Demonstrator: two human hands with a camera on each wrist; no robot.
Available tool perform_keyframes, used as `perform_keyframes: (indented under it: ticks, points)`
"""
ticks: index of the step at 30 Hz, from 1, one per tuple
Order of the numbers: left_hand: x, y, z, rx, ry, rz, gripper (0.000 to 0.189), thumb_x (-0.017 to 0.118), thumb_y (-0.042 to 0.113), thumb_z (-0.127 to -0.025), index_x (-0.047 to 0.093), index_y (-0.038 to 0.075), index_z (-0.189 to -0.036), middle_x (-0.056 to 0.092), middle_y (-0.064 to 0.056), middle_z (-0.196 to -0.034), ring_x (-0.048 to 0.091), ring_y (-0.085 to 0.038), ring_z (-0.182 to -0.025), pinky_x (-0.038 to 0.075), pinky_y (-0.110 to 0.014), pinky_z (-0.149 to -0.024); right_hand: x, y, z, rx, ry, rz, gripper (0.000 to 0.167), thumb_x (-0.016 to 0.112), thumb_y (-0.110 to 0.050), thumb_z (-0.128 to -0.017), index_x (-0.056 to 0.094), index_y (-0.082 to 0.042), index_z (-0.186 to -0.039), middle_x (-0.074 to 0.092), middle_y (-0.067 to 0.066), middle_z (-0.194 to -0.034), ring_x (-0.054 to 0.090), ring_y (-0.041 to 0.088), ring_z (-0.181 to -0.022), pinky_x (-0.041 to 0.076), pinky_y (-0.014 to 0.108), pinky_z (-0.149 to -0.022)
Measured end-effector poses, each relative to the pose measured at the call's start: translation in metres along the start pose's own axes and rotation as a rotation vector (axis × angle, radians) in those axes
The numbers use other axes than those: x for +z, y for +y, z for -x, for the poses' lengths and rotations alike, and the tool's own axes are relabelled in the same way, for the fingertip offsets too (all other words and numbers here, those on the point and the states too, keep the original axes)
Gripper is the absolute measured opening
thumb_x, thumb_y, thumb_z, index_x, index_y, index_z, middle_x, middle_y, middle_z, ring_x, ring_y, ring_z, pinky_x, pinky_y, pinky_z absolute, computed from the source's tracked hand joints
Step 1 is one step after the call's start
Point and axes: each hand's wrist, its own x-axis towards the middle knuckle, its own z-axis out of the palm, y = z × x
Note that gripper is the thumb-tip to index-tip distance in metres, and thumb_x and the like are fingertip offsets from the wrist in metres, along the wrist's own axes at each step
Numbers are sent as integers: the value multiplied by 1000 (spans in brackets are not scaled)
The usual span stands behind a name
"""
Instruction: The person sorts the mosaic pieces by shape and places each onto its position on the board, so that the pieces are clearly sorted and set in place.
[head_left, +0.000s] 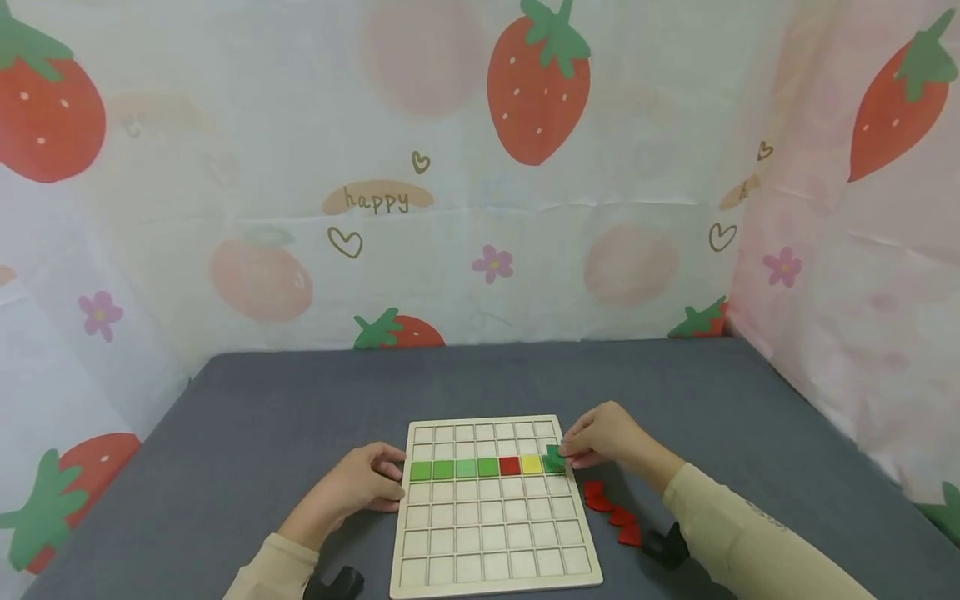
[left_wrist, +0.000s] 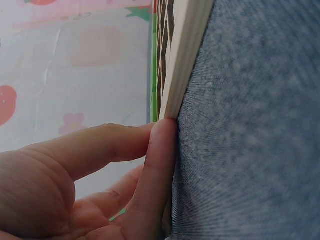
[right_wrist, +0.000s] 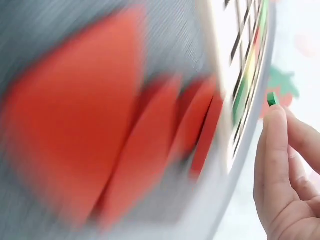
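A pale wooden board (head_left: 491, 515) with a grid of square cells lies flat on the table. One row of it holds several green tiles (head_left: 443, 471), a red tile (head_left: 509, 466) and a yellow tile (head_left: 532, 464). My left hand (head_left: 360, 483) rests its thumb and fingertips against the board's left edge; the left wrist view shows the thumb (left_wrist: 159, 165) touching that edge. At the row's right end, my right hand (head_left: 603, 435) pinches a green tile (right_wrist: 272, 99) between thumb and fingers. Another dark green tile (head_left: 553, 465) shows just beneath it, partly covered.
Several red tiles (head_left: 621, 517) lie in an overlapping line on the grey table (head_left: 315, 400), right of the board. They look large and blurred in the right wrist view. Black wrist devices (head_left: 666, 547) show by both forearms. A strawberry-patterned cloth (head_left: 450, 250) hangs behind the table.
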Motion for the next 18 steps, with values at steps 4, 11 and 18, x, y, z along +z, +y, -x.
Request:
perform_keyframes:
  ticks: [4,11,18]
  points:
    - [-1,-1,0,16,-19,1,55,70,-12,-78,52,-11,-129,54,-14,-94,61,-19,-73,62,-34,-65,24,-14,-1,-21,-46,-28,10,76,0,-83,75,7,-89,75,12,-77,70,13,-59,64,32,-65]
    - [1,-1,-1,18,-6,7,54,70,-13,-77,53,-11,-128,54,-15,-94,61,-19,-71,62,-34,-64,63,-29,-9,-20,-92,-12,6,78,-1,-80,76,2,-84,74,11,-74,69,13,-57,63,32,-63]
    - [0,-3,-3,3,4,-2,54,70,-12,-77,53,-11,-129,55,-14,-94,61,-19,-71,62,-34,-64,90,-45,-16,-41,-152,-36,5,78,1,-80,76,4,-84,74,12,-73,70,13,-58,63,30,-62]
